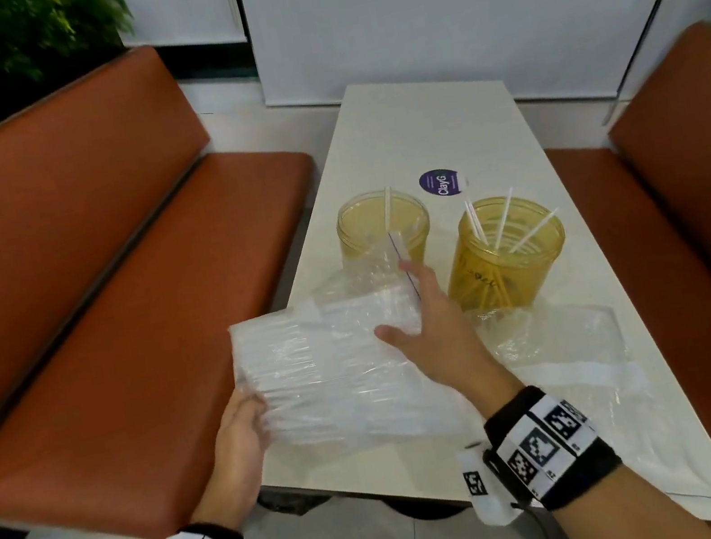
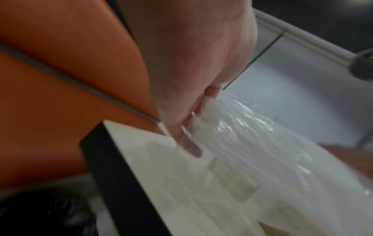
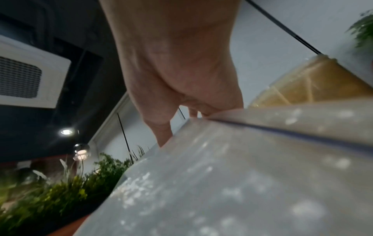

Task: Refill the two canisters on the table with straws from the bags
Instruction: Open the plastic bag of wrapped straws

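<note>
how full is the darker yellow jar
Nearly empty: the darker jar holds only a few loose straws, leaning against its open rim.

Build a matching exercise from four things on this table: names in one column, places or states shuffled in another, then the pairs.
1. bag of straws
2. flat bag
3. round sticker
4. left canister

a. purple, on the table
b. one straw standing in it
c. held by left hand and right hand
d. lying near the right canister

Pairs: 1-c, 2-d, 3-a, 4-b
</note>
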`<action>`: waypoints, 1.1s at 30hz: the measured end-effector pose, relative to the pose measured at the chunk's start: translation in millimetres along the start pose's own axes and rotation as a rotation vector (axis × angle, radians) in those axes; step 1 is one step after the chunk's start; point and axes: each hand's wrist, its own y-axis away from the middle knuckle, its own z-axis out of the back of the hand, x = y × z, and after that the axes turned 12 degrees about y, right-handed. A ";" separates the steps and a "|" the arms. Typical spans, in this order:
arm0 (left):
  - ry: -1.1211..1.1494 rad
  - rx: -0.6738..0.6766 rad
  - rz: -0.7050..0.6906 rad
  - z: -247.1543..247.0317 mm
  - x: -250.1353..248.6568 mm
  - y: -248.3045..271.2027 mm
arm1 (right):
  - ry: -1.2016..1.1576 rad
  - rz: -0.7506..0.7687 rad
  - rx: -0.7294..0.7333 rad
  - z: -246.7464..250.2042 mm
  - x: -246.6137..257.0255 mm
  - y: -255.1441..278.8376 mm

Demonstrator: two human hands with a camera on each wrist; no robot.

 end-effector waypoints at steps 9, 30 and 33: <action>-0.701 -0.253 -0.856 -22.3 -66.4 -10.1 | 0.670 0.523 -0.045 60.7 85.0 -10.1; -0.641 0.499 -0.328 -94.6 -92.2 10.7 | 0.346 0.340 -0.302 58.5 44.0 -5.0; -0.540 0.471 -0.349 -103.8 -85.4 21.4 | 0.369 0.116 -0.535 57.5 44.8 -5.5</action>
